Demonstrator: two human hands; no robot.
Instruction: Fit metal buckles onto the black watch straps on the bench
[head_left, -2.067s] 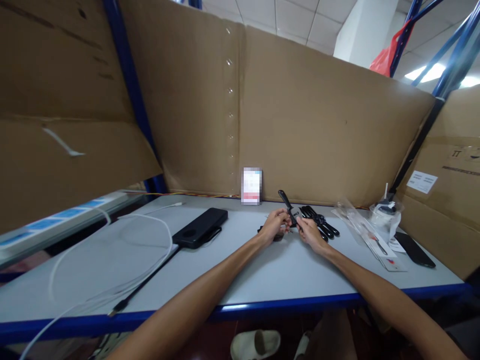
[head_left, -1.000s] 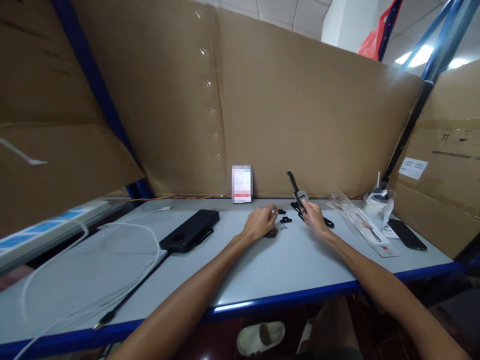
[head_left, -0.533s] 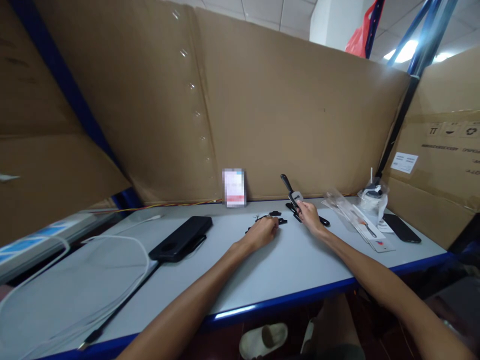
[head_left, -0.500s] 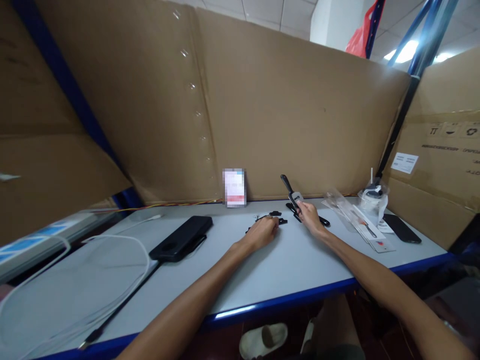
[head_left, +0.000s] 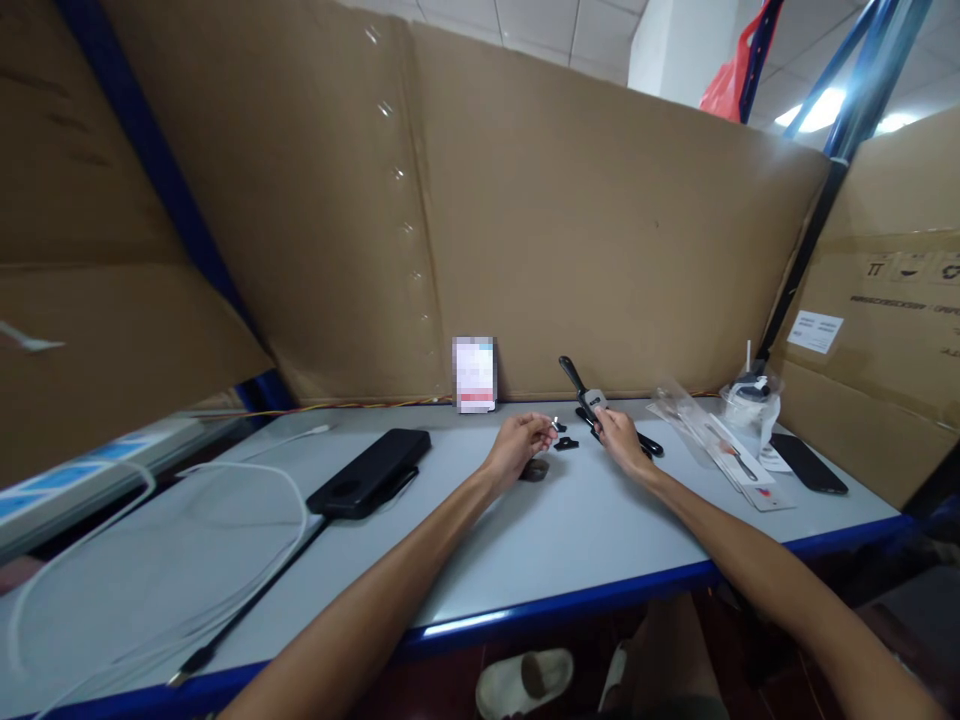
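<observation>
My right hand [head_left: 619,436] is closed around the flat grey end of a black-handled tool [head_left: 574,375], whose handle tilts up and to the left. Beneath that hand, more black-handled tools [head_left: 649,445] lie on the table, partly covered. To the left, my left hand [head_left: 517,444] pinches a small shiny metal piece [head_left: 556,425] at its fingertips. Small black parts [head_left: 566,444] lie between my hands. A dark rounded piece [head_left: 535,469] rests just below my left hand; its kind is unclear.
A blurred-out upright card or screen [head_left: 474,375] leans on the cardboard wall [head_left: 555,220]. A black power bank [head_left: 369,472] with cables lies left. Plastic-wrapped packages [head_left: 739,460], a bagged cup [head_left: 748,400] and a black phone [head_left: 810,463] are at the right. The table's blue edge [head_left: 570,610] runs along the front.
My left hand has turned and lifted slightly, and now a small shiny metal piece shows in its fingertips. My right hand keeps its hold on the black-handled tool. The view has shifted slightly.
</observation>
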